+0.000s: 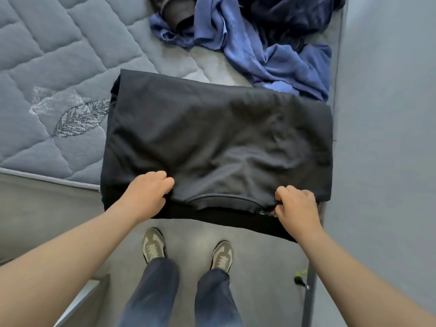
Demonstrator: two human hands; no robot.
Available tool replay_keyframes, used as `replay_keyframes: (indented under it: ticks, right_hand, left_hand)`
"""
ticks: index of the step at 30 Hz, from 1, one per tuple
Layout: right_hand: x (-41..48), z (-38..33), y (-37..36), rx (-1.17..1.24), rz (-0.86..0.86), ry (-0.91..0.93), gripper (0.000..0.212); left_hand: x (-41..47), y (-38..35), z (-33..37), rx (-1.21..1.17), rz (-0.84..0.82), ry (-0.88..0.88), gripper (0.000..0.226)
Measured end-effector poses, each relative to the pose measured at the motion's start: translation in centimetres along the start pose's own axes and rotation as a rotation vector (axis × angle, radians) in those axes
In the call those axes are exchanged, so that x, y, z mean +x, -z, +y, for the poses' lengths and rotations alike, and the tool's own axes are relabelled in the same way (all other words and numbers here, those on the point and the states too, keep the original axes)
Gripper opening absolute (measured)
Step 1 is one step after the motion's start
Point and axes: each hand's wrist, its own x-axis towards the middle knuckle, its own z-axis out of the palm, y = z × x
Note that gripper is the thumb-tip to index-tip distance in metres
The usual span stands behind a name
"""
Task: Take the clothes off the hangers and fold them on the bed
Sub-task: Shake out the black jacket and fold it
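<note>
A black garment (212, 138) lies spread in a broad rectangle on the near right part of the bed (47, 67). Its near edge reaches past the edge of the mattress, above the floor (188, 232). A ribbed collar (224, 200) curves along that near edge, and a darker layer of the same fabric shows just below it.

Both hands are on the near edge, 1 on each side of the collar. The left hand (148, 194) has its fingers curled into the cloth, bunching it just left of the collar. The right hand (297, 206) pinches the fabric at the right end of the collar, fingers folded under and knuckles up.

On the far right of the bed lies a crumpled blue garment (271, 60), just beyond the far right corner of the black one. A heap of dark clothes (295, 17) sits on top of it at the far edge, with a rolled dark piece (174, 13) to its left. The mattress is grey and quilted, with a stitched leaf pattern (75, 116) left of the black garment.

Below the hands are 2 legs in blue jeans and 2 grey shoes (153, 244) on the floor. A small black and green object (300, 279) lies on the floor at the near right, close to the grey wall (389, 114).
</note>
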Motion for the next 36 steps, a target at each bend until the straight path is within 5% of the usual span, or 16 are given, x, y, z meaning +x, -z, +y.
replay_keyframes:
  ticks: [7,10,12,14,18,21,27,32,36]
  right_hand:
    - [-0.2,-0.9,2.4,-0.064,-0.172,-0.060,0.014]
    - [-0.2,-2.5,2.9,0.091,0.052,0.018,0.016]
    - [0.3,-4.4,3.1,0.174,0.145,0.092,0.043]
    - [0.9,-6.2,3.1,0.172,0.024,0.133,0.068]
    - [1.6,-8.1,1.1,0.109,-0.369,0.118,0.079]
    - [1.0,-8.9,0.5,0.082,-0.435,0.084,0.081]
    - [3.1,-11.5,4.3,0.490,-0.079,-0.048,0.042]
    - [6.6,-15.5,7.4,0.821,-0.015,-0.120,0.052]
    - [9.4,-18.8,8.9,0.840,0.028,-0.071,0.061]
  left_hand:
    - [-1.3,0.5,0.3,-0.063,-0.122,0.007,0.016]
    - [-1.8,1.2,0.3,-0.241,0.120,-0.052,0.021]
    - [-1.7,1.7,0.8,-0.253,0.291,-0.059,0.038]
    - [-1.1,1.7,1.6,-0.205,0.204,-0.008,0.059]
    - [0.3,0.1,2.4,-0.219,-0.172,0.094,0.073]
    - [0.6,0.3,2.2,-0.309,-0.136,0.098,0.065]
    - [-0.5,2.1,-1.8,-0.627,0.309,0.346,0.034]
    - [0.0,3.4,-5.5,-0.639,0.420,0.569,0.041]
    - [0.9,4.1,-7.6,-0.594,0.447,0.652,0.058]
